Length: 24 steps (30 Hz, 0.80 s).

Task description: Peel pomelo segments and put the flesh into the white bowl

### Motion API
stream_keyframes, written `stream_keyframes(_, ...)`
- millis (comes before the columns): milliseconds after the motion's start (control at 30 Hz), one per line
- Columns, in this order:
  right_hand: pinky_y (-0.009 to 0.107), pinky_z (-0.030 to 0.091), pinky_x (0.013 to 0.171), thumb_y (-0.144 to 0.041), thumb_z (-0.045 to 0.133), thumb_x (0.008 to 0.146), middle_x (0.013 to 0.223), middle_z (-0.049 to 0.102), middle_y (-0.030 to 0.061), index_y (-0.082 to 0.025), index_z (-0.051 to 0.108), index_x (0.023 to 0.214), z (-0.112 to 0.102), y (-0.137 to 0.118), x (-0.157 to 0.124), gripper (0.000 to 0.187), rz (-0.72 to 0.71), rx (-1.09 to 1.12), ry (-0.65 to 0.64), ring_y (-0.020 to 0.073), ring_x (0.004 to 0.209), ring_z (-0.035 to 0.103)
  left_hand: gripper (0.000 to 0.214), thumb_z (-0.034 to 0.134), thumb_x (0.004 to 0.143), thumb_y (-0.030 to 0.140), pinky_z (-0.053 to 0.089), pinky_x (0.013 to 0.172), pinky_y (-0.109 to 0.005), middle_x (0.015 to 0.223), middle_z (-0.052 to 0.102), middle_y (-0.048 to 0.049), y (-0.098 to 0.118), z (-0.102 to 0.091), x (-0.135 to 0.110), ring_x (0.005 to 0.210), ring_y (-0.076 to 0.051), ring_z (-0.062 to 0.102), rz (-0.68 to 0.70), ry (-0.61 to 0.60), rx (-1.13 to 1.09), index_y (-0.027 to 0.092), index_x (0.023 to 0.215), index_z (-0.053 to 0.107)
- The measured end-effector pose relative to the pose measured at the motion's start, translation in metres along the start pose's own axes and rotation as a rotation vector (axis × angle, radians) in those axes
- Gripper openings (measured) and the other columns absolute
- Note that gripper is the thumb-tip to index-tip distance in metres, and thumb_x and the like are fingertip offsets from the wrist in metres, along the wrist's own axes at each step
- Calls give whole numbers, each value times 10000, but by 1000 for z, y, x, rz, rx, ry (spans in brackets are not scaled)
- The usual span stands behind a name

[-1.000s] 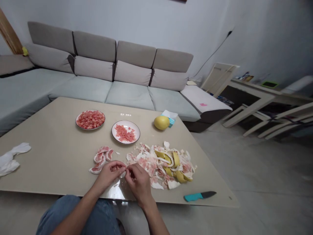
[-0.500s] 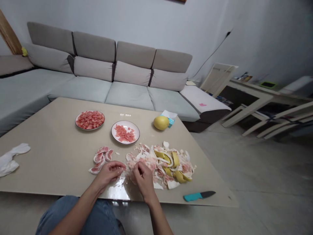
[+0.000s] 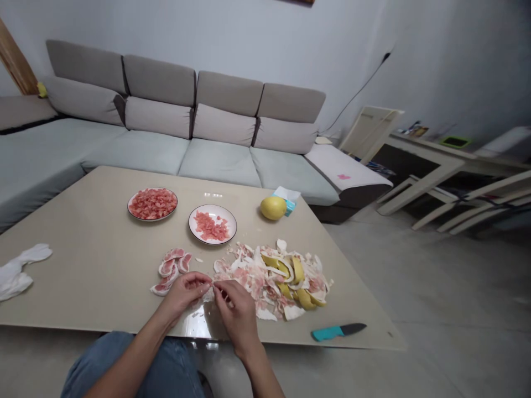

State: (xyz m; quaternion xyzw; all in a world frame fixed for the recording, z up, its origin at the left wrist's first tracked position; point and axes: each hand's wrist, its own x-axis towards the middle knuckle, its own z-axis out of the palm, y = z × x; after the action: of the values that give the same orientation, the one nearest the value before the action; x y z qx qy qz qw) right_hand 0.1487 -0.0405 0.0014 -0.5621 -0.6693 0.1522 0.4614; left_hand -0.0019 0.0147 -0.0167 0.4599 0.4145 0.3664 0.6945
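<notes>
Fingertips almost meeting, my left hand (image 3: 188,293) and my right hand (image 3: 237,307) are held over the near edge of the table. Each is closed in a pinch; whatever sits between the fingers is too small or hidden to make out. Just behind my left hand lie several unpeeled pomelo segments (image 3: 169,268). To the right of my right hand spreads a heap of pomelo peel and membrane (image 3: 257,276), with yellow rind strips (image 3: 297,271) on top. A plate with a little pink pulp (image 3: 212,225) stands behind my hands.
A fuller plate of pulp (image 3: 152,203) is at the back left. A whole pomelo (image 3: 273,208) touches a tissue pack (image 3: 289,200). A teal-handled knife (image 3: 338,331) lies near the front right edge. Crumpled white tissue (image 3: 20,271) is at the left. A sofa (image 3: 219,160) stands behind.
My right hand has moved left from the edge of the peel heap to my left hand, so the fingertips now come together. My left hand has stayed nearly in place.
</notes>
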Motion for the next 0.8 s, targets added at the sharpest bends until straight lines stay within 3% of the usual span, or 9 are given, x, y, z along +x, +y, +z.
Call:
stream_keyframes(133, 275, 432, 641, -136, 511, 847, 768, 646, 52, -193, 648, 829, 3, -2, 1, 149, -31, -161, -21, 178, 712, 590, 339, 755, 680, 420, 321, 516, -198, 643, 582, 6, 0, 1, 1, 572, -100, 470, 62, 10, 106, 128, 841, 695)
stream_keyframes(267, 249, 380, 581, -125, 517, 812, 686, 582, 19, -188, 597, 728, 6, 0, 1, 132, -12, -182, 5, 151, 628, 531, 346, 737, 695, 434, 304, 495, -200, 652, 599, -1, 0, 3, 0, 546, -97, 463, 35, -20, 110, 126, 847, 693)
stream_keyframes(433, 226, 381, 551, -129, 533, 778, 641, 549, -7, -190, 582, 676, 9, 1, 2, 129, 94, -9, 71, 131, 587, 493, 335, 742, 691, 414, 327, 509, -205, 701, 639, -25, 1, 4, -2, 570, -110, 501, 50, -43, 87, 129, 861, 701)
stream_keyframes(533, 215, 398, 531, -138, 550, 749, 629, 570, -11, -182, 606, 673, 8, 3, 3, 104, 223, 168, 75, 125, 566, 504, 301, 744, 689, 393, 377, 570, -222, 784, 682, -55, 3, 4, -2, 661, -145, 558, 87, -36, 111, 135, 840, 714)
stream_keyframes(667, 213, 409, 485, -226, 581, 756, 567, 558, -24, -169, 612, 682, 2, 12, 2, 98, 417, 371, 65, 122, 505, 501, 270, 736, 694, 379, 379, 575, -227, 709, 670, -28, 2, 2, 0, 620, -137, 545, 108, 18, 150, 146, 829, 721)
stream_keyframes(800, 228, 461, 508, -341, 577, 832, 624, 621, 9, -166, 658, 747, -4, 19, -1, 211, 402, 382, 36, 141, 548, 556, 268, 734, 692, 375, 397, 601, -237, 724, 673, -34, -5, 0, 4, 631, -143, 544, 145, 29, 210, 149, 835, 728)
